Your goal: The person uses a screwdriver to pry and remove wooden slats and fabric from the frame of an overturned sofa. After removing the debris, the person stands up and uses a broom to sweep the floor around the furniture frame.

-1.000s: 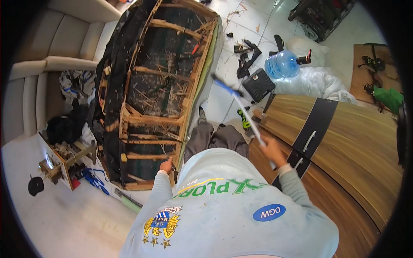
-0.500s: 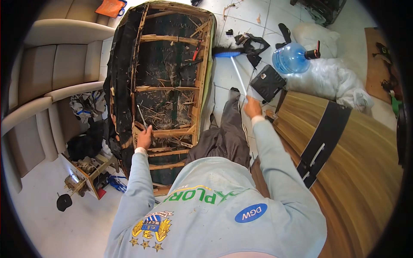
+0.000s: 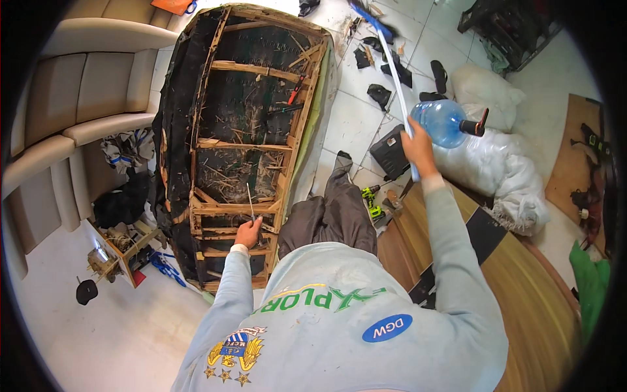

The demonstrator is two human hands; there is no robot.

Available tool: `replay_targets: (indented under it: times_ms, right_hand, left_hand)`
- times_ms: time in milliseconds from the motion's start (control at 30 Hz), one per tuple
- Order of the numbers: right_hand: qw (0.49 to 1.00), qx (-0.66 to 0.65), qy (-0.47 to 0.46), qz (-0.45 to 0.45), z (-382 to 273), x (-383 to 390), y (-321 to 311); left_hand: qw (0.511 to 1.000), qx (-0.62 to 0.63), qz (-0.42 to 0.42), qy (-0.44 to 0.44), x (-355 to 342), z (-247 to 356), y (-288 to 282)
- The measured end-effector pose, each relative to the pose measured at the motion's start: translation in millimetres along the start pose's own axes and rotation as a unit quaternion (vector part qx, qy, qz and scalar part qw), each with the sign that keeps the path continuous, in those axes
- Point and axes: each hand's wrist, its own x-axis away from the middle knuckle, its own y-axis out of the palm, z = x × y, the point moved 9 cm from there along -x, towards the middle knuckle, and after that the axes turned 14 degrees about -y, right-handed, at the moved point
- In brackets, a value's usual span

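Note:
My right hand (image 3: 420,149) is wrapped round the white stick of a broom (image 3: 396,72). The broom's blue head (image 3: 373,21) lies at the far edge of the tiled floor, past scraps of black fabric (image 3: 379,97). My left hand (image 3: 247,233) grips a screwdriver (image 3: 250,199), its thin metal shaft pointing away from me and most of its handle hidden by my fingers. Beneath that hand is an upturned sofa frame (image 3: 243,137) with wooden slats, torn black lining and many wood splinters inside. A red-handled tool (image 3: 297,90) rests along its right rail.
On the right are a black case (image 3: 389,153), a blue water jug (image 3: 439,123), white plastic bundles (image 3: 486,173) and a wood-grain cabinet (image 3: 516,281). A green drill (image 3: 371,201) lies by my leg. Beige sofas (image 3: 65,98) line the left, near a wooden drawer (image 3: 124,251) of odds and ends.
The broom has swung away and its head is now farther off, beyond the scraps, which lie more spread out. My left hand has shifted right and nearer me with the screwdriver.

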Motion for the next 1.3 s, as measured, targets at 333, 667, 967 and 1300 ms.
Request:
replay_targets:
  times_ms: [333,667,967,1300]
  right_hand:
    - [0.965,0.051,0.089,-0.243,-46.5,184.1,-89.0]
    - [0.888,0.149,0.085,-0.427,-35.5,237.7,-72.4]
    - [0.966,0.049,0.042,-0.252,23.4,210.8,61.2]
    - [0.996,0.024,0.081,-0.042,30.5,-99.3,84.4]
  left_hand:
    - [0.993,0.117,0.027,-0.008,-17.9,47.5,7.9]
    - [0.992,0.114,0.026,-0.048,-18.8,9.1,25.7]
    - [0.989,0.133,0.025,-0.063,12.3,7.4,18.2]
    - [0.998,0.033,0.056,-0.026,16.5,35.7,-34.7]
